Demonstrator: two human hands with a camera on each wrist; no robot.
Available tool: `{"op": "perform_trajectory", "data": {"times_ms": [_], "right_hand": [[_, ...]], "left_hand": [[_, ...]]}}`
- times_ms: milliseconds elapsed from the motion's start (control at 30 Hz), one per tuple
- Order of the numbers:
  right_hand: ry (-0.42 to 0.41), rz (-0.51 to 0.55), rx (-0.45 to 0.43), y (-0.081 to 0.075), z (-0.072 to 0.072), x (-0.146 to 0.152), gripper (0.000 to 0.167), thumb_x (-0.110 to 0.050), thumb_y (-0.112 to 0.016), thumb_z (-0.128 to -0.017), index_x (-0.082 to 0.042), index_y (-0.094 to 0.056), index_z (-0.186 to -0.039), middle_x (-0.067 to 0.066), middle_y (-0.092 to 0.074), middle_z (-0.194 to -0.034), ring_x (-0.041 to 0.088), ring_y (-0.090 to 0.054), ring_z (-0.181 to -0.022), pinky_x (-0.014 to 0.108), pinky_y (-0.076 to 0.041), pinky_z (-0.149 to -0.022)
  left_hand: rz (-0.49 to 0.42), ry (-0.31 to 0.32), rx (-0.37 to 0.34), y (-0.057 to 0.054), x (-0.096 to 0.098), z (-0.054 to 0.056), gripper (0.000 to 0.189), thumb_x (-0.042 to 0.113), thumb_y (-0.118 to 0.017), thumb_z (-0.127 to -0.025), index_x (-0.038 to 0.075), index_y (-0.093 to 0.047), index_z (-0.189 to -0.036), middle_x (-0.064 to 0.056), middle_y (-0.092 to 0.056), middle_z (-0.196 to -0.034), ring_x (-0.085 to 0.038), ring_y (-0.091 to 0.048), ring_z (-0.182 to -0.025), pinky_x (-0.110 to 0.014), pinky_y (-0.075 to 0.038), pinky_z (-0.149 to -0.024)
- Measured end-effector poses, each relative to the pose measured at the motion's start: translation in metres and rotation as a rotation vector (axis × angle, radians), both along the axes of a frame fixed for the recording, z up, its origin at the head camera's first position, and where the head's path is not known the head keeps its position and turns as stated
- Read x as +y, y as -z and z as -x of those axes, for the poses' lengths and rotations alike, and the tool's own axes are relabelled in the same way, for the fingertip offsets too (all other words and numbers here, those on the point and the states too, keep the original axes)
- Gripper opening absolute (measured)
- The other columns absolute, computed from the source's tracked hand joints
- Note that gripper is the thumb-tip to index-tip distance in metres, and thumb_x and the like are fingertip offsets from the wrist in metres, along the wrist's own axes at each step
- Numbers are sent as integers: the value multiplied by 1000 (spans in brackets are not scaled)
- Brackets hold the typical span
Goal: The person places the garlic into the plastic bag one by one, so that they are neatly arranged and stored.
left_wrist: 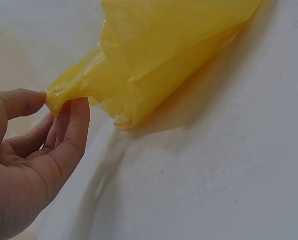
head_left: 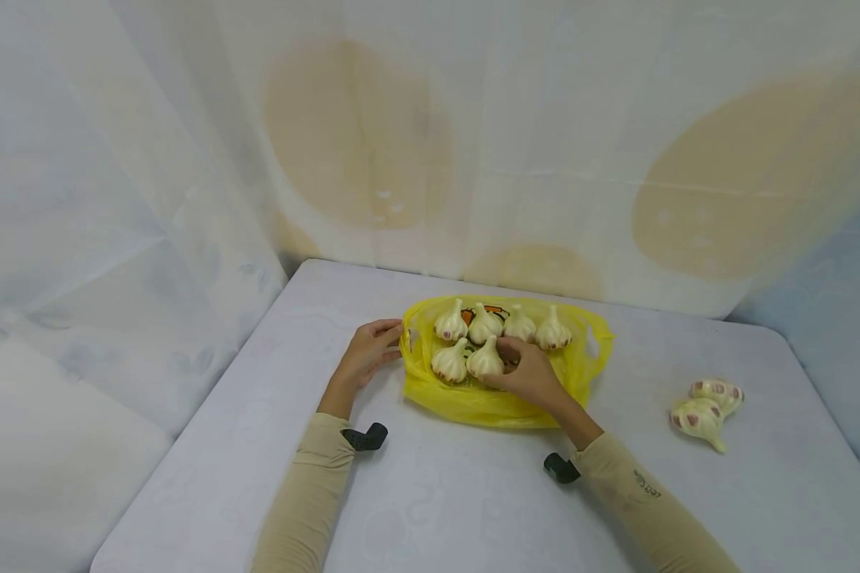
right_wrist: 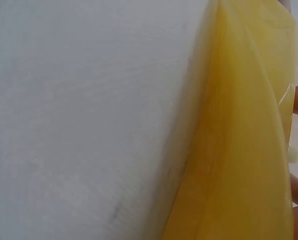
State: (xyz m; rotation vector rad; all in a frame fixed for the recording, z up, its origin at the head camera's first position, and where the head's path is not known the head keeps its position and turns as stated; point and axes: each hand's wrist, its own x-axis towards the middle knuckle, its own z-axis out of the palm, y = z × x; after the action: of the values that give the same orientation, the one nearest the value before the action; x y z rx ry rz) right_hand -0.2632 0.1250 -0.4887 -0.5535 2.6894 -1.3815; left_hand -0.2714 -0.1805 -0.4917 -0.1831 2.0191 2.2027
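Observation:
A yellow plastic bag point(head_left: 437, 397) lies on the table, with several garlic bulbs point(head_left: 449, 362) in two rows on it. My left hand point(head_left: 368, 350) pinches the bag's left edge between thumb and fingers; in the left wrist view that hand point(left_wrist: 43, 145) lifts a crumpled corner of the yellow plastic point(left_wrist: 174, 45). My right hand point(head_left: 533, 376) reaches in from the right and grips a garlic bulb point(head_left: 485, 360) at the right end of the front row. In the right wrist view the bag's side point(right_wrist: 239, 150) hides most of the right hand, leaving some fingers showing.
Two more garlic bulbs point(head_left: 698, 419) lie together on the table point(head_left: 459, 509) to the right of the bag. Behind the table hangs a pale curtain point(head_left: 537, 159) with tan patches. A similar pale sheet point(head_left: 115, 239) closes off the left side.

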Motion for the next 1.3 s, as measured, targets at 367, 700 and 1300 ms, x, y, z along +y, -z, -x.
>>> {"op": "perform_trajectory", "data": {"times_ms": [367, 700, 1300], "right_hand": [[-16, 28, -16, -7, 2, 4, 75, -35, -86, -75, -6, -53, -136, 11, -59, -128, 31, -58, -114, 46, -51, -93], [-48, 110, 5, -33, -2, 12, 72, -26, -87, -75, -2, -53, -134, 15, -58, -129, 38, -56, -117, 51, -51, -92], [19, 40, 274, -89, -15, 70, 65, -25, -84, -78, -10, -55, -134, 10, -61, -122, 31, -59, -111, 42, -53, -88]], "left_hand": [[5, -20, 18, 2, 2, 2, 34, 22, -60, -99, 5, -58, -129, -13, -59, -123, -26, -59, -110, -36, -55, -87], [7, -30, 17, 2, 4, 6, 33, 22, -60, -99, 5, -59, -128, -13, -59, -122, -26, -59, -109, -36, -56, -86], [-12, -28, 2, 2, 3, 12, 34, 21, -60, -99, 5, -57, -129, -13, -59, -124, -26, -58, -110, -37, -55, -88]]}}
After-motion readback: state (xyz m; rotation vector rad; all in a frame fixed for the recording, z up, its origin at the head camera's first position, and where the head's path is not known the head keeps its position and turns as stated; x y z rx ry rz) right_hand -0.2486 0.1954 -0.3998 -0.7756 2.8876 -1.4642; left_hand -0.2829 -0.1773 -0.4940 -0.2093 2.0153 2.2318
